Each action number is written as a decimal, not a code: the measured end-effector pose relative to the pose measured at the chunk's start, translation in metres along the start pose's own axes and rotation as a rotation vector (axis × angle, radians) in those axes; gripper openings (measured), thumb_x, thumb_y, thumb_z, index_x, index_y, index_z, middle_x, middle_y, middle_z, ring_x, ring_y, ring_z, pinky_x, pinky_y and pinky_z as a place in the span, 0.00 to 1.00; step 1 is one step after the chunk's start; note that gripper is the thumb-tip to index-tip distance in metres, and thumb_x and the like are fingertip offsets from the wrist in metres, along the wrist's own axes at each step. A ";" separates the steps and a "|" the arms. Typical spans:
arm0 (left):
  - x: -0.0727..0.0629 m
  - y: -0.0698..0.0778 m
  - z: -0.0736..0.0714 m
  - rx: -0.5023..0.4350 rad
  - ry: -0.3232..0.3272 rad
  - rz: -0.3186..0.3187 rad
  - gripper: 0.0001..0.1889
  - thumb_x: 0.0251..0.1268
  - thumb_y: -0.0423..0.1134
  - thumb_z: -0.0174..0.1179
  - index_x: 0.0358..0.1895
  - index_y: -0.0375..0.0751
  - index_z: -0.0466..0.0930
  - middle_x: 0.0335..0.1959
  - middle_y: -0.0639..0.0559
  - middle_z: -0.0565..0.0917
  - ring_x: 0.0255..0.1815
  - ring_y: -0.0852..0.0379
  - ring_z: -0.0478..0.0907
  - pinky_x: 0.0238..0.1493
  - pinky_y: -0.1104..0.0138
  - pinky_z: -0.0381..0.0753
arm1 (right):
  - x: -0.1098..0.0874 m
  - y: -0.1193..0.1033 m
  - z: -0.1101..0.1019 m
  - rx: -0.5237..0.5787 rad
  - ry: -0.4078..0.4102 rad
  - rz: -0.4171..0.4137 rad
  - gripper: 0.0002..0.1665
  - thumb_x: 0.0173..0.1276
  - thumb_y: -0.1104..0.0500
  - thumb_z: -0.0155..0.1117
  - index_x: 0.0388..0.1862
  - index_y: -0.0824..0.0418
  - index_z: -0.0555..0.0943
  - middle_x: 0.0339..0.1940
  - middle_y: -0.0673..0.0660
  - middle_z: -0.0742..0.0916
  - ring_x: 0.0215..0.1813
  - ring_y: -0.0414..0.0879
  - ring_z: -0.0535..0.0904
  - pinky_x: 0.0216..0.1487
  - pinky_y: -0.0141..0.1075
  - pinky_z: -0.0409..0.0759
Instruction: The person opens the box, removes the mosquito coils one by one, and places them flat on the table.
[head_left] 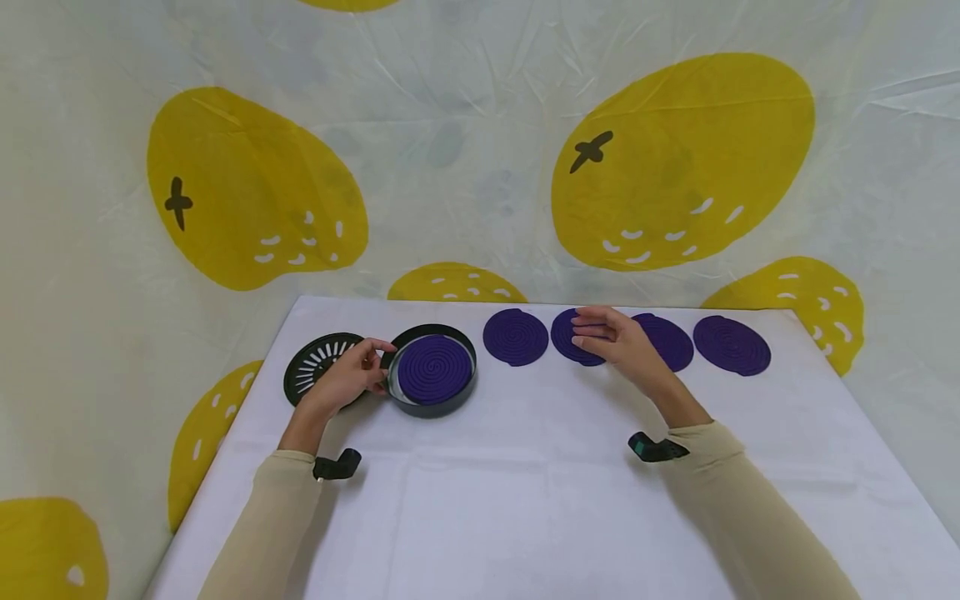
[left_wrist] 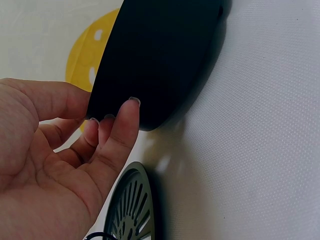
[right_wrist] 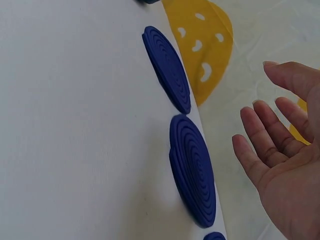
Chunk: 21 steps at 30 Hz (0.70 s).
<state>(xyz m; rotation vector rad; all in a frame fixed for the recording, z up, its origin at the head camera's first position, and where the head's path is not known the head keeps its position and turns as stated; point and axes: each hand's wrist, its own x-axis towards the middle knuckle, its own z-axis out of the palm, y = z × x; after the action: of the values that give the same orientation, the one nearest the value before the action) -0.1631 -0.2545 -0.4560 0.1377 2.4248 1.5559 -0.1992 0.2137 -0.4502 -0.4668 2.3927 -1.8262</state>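
My left hand (head_left: 348,375) pinches the near-left rim of a round dark mosquito coil holder (head_left: 423,410). In the left wrist view, its thumb and fingers grip the holder's dark wall (left_wrist: 160,60). A purple spiral mosquito coil (head_left: 435,369) lies inside the holder. My right hand (head_left: 615,337) holds nothing, fingers loosely bent, and overlaps the second coil (head_left: 566,337) of the row in the head view. The right wrist view shows this hand apart from the coils (right_wrist: 195,170), palm visible.
A slotted dark round lid (head_left: 307,367) lies left of the holder, partly behind my left hand. Other purple coils (head_left: 516,337) lie in a row along the back of the white table (head_left: 510,517). A curtain with yellow fruit prints (head_left: 465,192) hangs behind.
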 end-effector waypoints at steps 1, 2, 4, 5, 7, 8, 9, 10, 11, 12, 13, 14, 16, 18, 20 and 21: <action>0.000 0.000 0.000 -0.004 -0.002 0.003 0.24 0.70 0.24 0.56 0.68 0.34 0.69 0.33 0.46 0.68 0.38 0.45 0.81 0.44 0.53 0.88 | 0.001 0.000 0.003 0.010 -0.003 -0.002 0.32 0.70 0.59 0.70 0.70 0.64 0.72 0.65 0.70 0.78 0.65 0.64 0.77 0.55 0.24 0.81; 0.000 0.000 0.000 -0.006 -0.003 0.003 0.24 0.70 0.25 0.56 0.68 0.34 0.68 0.33 0.46 0.68 0.38 0.45 0.81 0.45 0.52 0.88 | 0.002 0.000 0.005 0.019 -0.008 -0.006 0.32 0.70 0.59 0.69 0.70 0.65 0.72 0.65 0.71 0.78 0.65 0.63 0.77 0.55 0.24 0.81; -0.001 0.000 0.000 -0.005 -0.003 0.007 0.24 0.70 0.25 0.56 0.68 0.34 0.68 0.33 0.46 0.68 0.38 0.44 0.81 0.45 0.51 0.87 | 0.003 -0.001 0.011 0.043 -0.017 -0.006 0.32 0.70 0.60 0.69 0.70 0.66 0.72 0.64 0.71 0.78 0.64 0.61 0.78 0.55 0.25 0.81; 0.000 0.000 0.000 -0.007 -0.003 0.006 0.24 0.70 0.25 0.56 0.69 0.34 0.68 0.33 0.46 0.68 0.38 0.44 0.81 0.45 0.51 0.87 | 0.004 -0.001 0.014 0.051 -0.022 -0.003 0.32 0.70 0.61 0.69 0.70 0.66 0.72 0.64 0.71 0.78 0.64 0.60 0.79 0.55 0.26 0.82; -0.001 0.000 0.001 -0.007 -0.007 0.011 0.25 0.71 0.25 0.56 0.69 0.33 0.67 0.33 0.46 0.68 0.39 0.44 0.80 0.45 0.51 0.87 | 0.006 -0.001 0.020 0.064 -0.033 -0.003 0.31 0.70 0.62 0.69 0.70 0.66 0.72 0.64 0.71 0.78 0.64 0.62 0.78 0.55 0.26 0.82; 0.000 0.000 0.001 -0.007 -0.008 0.014 0.25 0.71 0.25 0.56 0.69 0.33 0.67 0.33 0.46 0.68 0.39 0.44 0.80 0.45 0.51 0.87 | 0.007 0.000 0.023 0.070 -0.037 -0.006 0.31 0.70 0.62 0.69 0.69 0.66 0.72 0.64 0.72 0.78 0.64 0.63 0.78 0.55 0.26 0.82; 0.000 -0.001 0.001 -0.010 -0.007 0.016 0.25 0.71 0.25 0.56 0.69 0.32 0.67 0.33 0.46 0.68 0.38 0.44 0.80 0.44 0.51 0.87 | 0.008 0.000 0.027 0.082 -0.040 -0.007 0.31 0.70 0.63 0.69 0.69 0.66 0.72 0.64 0.72 0.78 0.64 0.64 0.78 0.55 0.26 0.82; 0.000 -0.001 0.001 -0.012 -0.005 0.015 0.25 0.71 0.25 0.56 0.69 0.33 0.67 0.33 0.46 0.68 0.38 0.44 0.80 0.44 0.51 0.87 | 0.010 0.001 0.030 0.092 -0.046 -0.013 0.30 0.70 0.64 0.68 0.69 0.67 0.72 0.64 0.74 0.77 0.64 0.66 0.77 0.55 0.27 0.82; 0.000 -0.001 0.002 -0.014 -0.004 0.014 0.24 0.71 0.25 0.56 0.69 0.33 0.67 0.33 0.46 0.68 0.38 0.44 0.80 0.44 0.52 0.88 | 0.010 0.001 0.033 0.095 -0.049 -0.017 0.30 0.69 0.65 0.68 0.69 0.67 0.72 0.64 0.75 0.77 0.65 0.67 0.77 0.55 0.27 0.82; 0.000 -0.001 0.002 -0.012 -0.005 0.016 0.24 0.71 0.25 0.56 0.69 0.32 0.67 0.33 0.46 0.68 0.39 0.44 0.80 0.44 0.52 0.88 | 0.011 0.002 0.036 0.096 -0.053 -0.022 0.30 0.69 0.66 0.68 0.69 0.67 0.72 0.64 0.75 0.77 0.65 0.68 0.76 0.55 0.27 0.82; 0.000 -0.001 0.002 -0.015 -0.003 0.012 0.24 0.70 0.25 0.56 0.69 0.33 0.68 0.33 0.46 0.68 0.38 0.44 0.80 0.43 0.53 0.88 | 0.011 0.002 0.039 0.110 -0.057 -0.026 0.30 0.69 0.67 0.68 0.69 0.67 0.72 0.64 0.76 0.76 0.65 0.69 0.76 0.55 0.27 0.82; 0.000 -0.002 0.002 -0.015 0.001 0.008 0.24 0.70 0.25 0.57 0.68 0.34 0.68 0.33 0.46 0.68 0.38 0.44 0.80 0.43 0.53 0.88 | 0.011 0.002 0.042 0.112 -0.059 -0.029 0.30 0.69 0.67 0.68 0.68 0.67 0.72 0.64 0.76 0.77 0.65 0.68 0.76 0.55 0.27 0.83; -0.001 -0.001 0.002 -0.010 0.004 0.001 0.24 0.70 0.25 0.57 0.68 0.35 0.69 0.33 0.46 0.68 0.38 0.44 0.80 0.43 0.54 0.88 | 0.012 0.001 0.047 0.117 -0.065 -0.032 0.30 0.69 0.67 0.68 0.68 0.68 0.72 0.64 0.76 0.77 0.64 0.68 0.77 0.54 0.28 0.83; -0.001 -0.001 0.002 -0.010 0.004 0.001 0.24 0.70 0.25 0.57 0.68 0.34 0.69 0.34 0.46 0.68 0.39 0.44 0.79 0.44 0.53 0.88 | 0.012 0.001 0.052 0.117 -0.073 -0.039 0.30 0.69 0.67 0.68 0.68 0.68 0.72 0.64 0.76 0.77 0.64 0.68 0.77 0.54 0.28 0.83; -0.001 -0.001 0.002 -0.012 0.003 0.005 0.25 0.70 0.25 0.57 0.69 0.34 0.68 0.34 0.46 0.68 0.39 0.43 0.79 0.44 0.52 0.88 | 0.013 0.001 0.058 0.121 -0.080 -0.044 0.30 0.68 0.67 0.69 0.68 0.68 0.73 0.64 0.76 0.77 0.64 0.68 0.77 0.54 0.28 0.83; -0.001 -0.001 0.001 -0.012 0.001 0.009 0.25 0.70 0.25 0.56 0.69 0.33 0.67 0.34 0.46 0.68 0.39 0.43 0.79 0.44 0.51 0.88 | 0.014 0.001 0.060 0.123 -0.085 -0.044 0.30 0.68 0.67 0.69 0.68 0.68 0.73 0.64 0.76 0.77 0.64 0.68 0.77 0.55 0.28 0.83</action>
<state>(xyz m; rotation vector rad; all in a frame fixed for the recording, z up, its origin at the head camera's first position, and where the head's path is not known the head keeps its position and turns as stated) -0.1618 -0.2538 -0.4572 0.1465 2.4180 1.5747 -0.1971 0.1544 -0.4662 -0.5767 2.2176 -1.9167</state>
